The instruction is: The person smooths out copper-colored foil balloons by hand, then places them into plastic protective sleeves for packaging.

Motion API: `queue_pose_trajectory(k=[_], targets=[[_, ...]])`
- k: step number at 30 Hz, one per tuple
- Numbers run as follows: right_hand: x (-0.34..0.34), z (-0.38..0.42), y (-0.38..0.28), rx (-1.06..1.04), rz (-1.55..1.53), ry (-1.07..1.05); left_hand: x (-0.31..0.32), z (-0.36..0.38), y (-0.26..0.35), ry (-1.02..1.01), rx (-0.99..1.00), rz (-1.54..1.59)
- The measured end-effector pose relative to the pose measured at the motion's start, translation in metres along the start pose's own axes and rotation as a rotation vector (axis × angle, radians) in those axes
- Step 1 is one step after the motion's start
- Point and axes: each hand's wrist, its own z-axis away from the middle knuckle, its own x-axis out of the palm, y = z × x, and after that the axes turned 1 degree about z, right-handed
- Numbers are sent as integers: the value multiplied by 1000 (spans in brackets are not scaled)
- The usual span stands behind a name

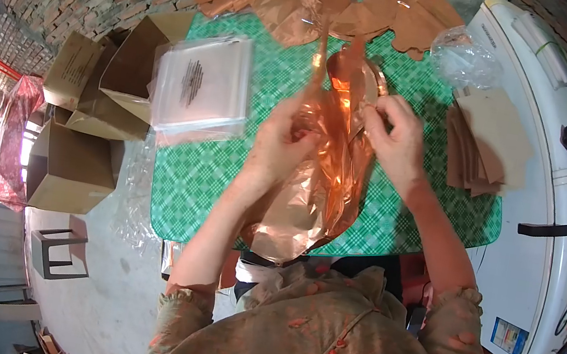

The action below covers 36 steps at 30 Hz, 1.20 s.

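Observation:
A shiny copper-coloured foil piece (331, 185) hangs between my hands over the green patterned table (198, 193), its lower end near the front edge. My left hand (282, 143) is closed on the foil's left side, with fingers curled into it. On the right side, my right hand (394, 137) pinches the foil's edge between thumb and fingers. More flat copper foil pieces (282, 8) with wavy edges lie along the back of the table, close to the upper end of the held foil.
Clear plastic bags (203, 85) lie at the table's left, open cardboard boxes (80, 162) beyond. At the right are brown paper sheets (488, 140), a crumpled clear bag (466, 56) and a white appliance (511, 252). A small stool (61, 252) stands on the floor.

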Motion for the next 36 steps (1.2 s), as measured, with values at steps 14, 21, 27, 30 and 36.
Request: queue_pose_trajectory(k=[14, 21, 27, 30, 36], targets=[[-41, 13, 63, 621, -163, -4, -46, 38, -58, 176, -200, 195], [-39, 10, 89, 496, -87, -31, -57, 32, -79, 279, -197, 192], [-34, 6, 96, 447, -177, 76, -75, 42, -78, 278, -192, 72], [-32, -6, 93, 284, -181, 100, -69, 45, -56, 328, -120, 135], [-33, -32, 80, 239, -179, 71, -73, 40, -56, 460, 22, 185]])
